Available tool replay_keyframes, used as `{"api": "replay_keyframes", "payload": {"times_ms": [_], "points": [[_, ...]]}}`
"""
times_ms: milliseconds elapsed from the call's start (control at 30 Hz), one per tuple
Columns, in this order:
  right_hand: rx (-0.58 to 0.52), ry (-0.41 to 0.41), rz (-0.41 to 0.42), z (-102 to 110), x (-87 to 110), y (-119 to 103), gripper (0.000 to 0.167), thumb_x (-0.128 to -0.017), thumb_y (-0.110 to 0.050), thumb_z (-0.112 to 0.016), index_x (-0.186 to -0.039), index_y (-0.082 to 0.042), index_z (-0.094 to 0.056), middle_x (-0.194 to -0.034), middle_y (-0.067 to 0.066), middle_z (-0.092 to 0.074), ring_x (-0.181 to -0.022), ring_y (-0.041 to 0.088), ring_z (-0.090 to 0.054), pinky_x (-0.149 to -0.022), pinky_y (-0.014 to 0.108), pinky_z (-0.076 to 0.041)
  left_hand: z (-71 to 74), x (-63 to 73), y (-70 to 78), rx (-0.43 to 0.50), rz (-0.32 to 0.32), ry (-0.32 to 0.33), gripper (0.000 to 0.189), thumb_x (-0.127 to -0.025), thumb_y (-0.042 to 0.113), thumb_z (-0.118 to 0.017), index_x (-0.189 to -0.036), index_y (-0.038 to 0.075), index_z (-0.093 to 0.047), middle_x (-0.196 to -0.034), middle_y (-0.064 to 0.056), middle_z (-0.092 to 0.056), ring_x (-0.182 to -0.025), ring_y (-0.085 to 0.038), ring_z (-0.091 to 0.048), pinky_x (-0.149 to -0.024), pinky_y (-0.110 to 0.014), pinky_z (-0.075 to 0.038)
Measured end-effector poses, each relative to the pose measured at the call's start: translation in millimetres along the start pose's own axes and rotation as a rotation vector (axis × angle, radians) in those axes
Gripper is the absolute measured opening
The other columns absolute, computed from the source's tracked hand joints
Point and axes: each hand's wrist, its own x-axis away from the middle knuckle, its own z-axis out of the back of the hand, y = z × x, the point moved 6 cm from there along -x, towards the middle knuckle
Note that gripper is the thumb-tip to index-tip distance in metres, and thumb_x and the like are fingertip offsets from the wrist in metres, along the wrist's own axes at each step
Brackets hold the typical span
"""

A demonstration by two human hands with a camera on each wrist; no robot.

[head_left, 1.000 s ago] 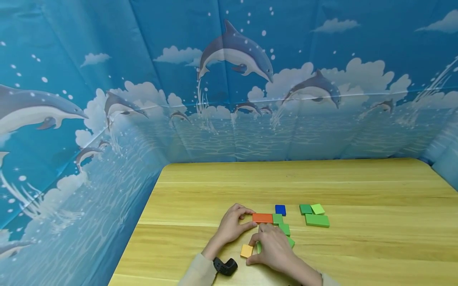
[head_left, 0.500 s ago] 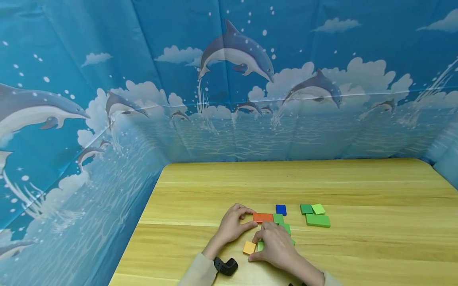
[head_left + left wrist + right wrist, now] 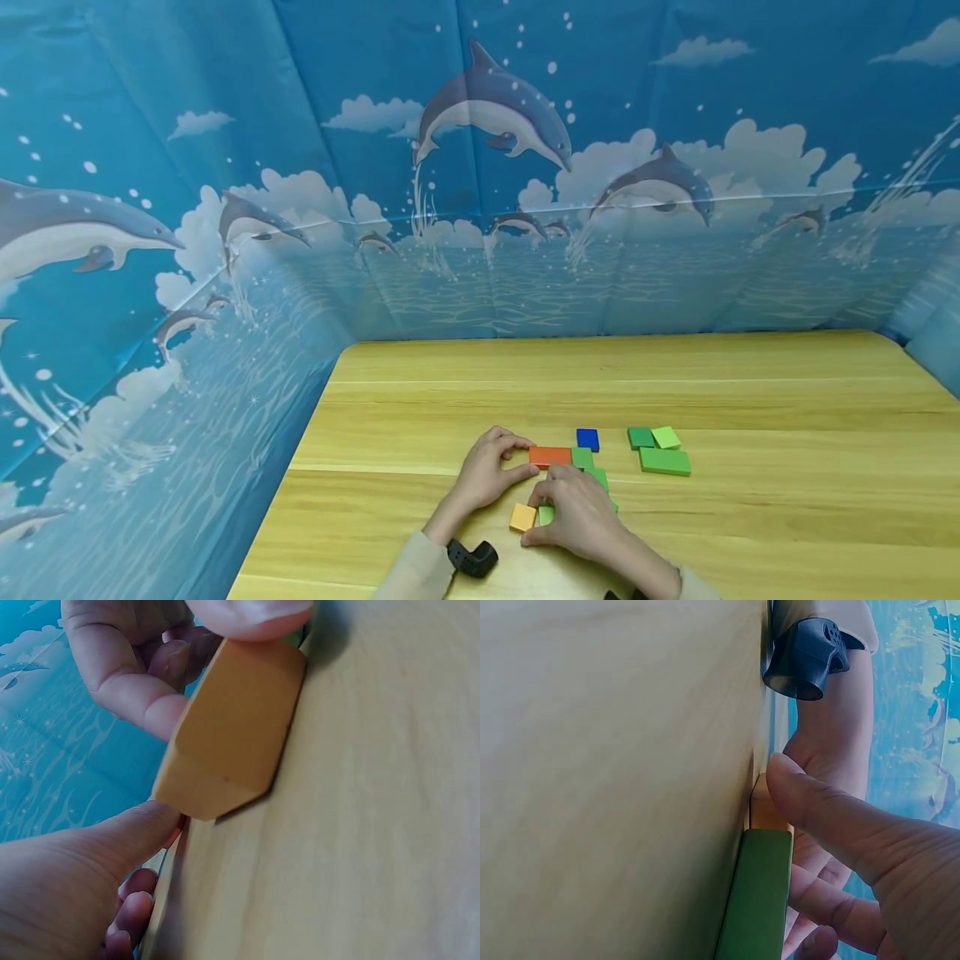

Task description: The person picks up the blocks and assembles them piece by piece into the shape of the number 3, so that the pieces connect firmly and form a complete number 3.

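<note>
My right hand (image 3: pixel 579 512) pinches a small orange-yellow square block (image 3: pixel 522 517) between thumb and forefinger, flat on the table. In the left wrist view the orange-yellow block (image 3: pixel 236 720) looms large, with a thumb at its end. Right beside it lies a green block (image 3: pixel 547 516), partly covered by the right hand; in the right wrist view a green block (image 3: pixel 756 892) meets the orange one. My left hand (image 3: pixel 483 473) holds the left end of a red oblong block (image 3: pixel 551 457) between thumb and forefinger. Green squares (image 3: pixel 582 457) run on from the red block's right end.
Behind the row lies a blue square block (image 3: pixel 588 440). Farther right are a dark green square (image 3: pixel 641 438), a lime square (image 3: pixel 666 437) and a green oblong (image 3: pixel 664 462). The wooden table (image 3: pixel 420 392) meets a dolphin-print cloth (image 3: pixel 480 275) at the back.
The right hand has slid the orange-yellow block slightly right and away from me, up beside the green block. The left hand and red block have stayed in place.
</note>
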Motion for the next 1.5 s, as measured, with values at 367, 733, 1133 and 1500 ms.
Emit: {"api": "replay_keyframes", "payload": {"times_ms": [367,733,1133,1500], "points": [[0.004,-0.003,0.009,0.1,-0.7,1.5,0.037,-0.056,-0.050,-0.086,-0.075,-0.024,-0.068,-0.076,-0.011,-0.046,-0.068,0.006,-0.039,-0.058,0.028,-0.034,0.3,0.2,-0.8,0.002,0.000,0.001,0.036,-0.085,0.044,-0.068,-0.111,0.020,-0.069,-0.089,0.008,-0.047,-0.077,-0.006,-0.040,-0.069,-0.024,-0.033],[0.014,0.000,0.014,0.1,-2.6,2.6,0.037,-0.056,-0.050,-0.087,-0.073,-0.022,-0.069,-0.067,-0.014,-0.043,-0.064,0.004,-0.038,-0.057,0.026,-0.032,-0.1,-0.6,-1.6,-0.001,-0.007,0.001,0.036,-0.085,0.044,-0.069,-0.112,0.020,-0.069,-0.089,0.008,-0.047,-0.077,-0.006,-0.040,-0.068,-0.023,-0.033],[0.030,0.021,0.025,-0.7,-1.9,2.5,0.038,-0.056,-0.051,-0.086,-0.073,-0.023,-0.067,-0.075,-0.013,-0.047,-0.069,0.006,-0.042,-0.061,0.030,-0.035,1.4,-1.7,-0.8,0.000,-0.009,0.002,0.034,-0.085,0.041,-0.070,-0.111,0.020,-0.069,-0.090,0.007,-0.049,-0.077,-0.006,-0.041,-0.069,-0.023,-0.033],[0.021,0.014,0.021,-0.5,-2.1,2.7,0.038,-0.056,-0.050,-0.086,-0.074,-0.023,-0.068,-0.075,-0.013,-0.047,-0.067,0.005,-0.043,-0.061,0.030,-0.034,2.0,-1.7,-1.1,-0.006,-0.042,0.022,0.034,-0.085,0.041,-0.070,-0.111,0.019,-0.069,-0.090,0.007,-0.049,-0.076,-0.006,-0.041,-0.068,-0.023,-0.034]]}}
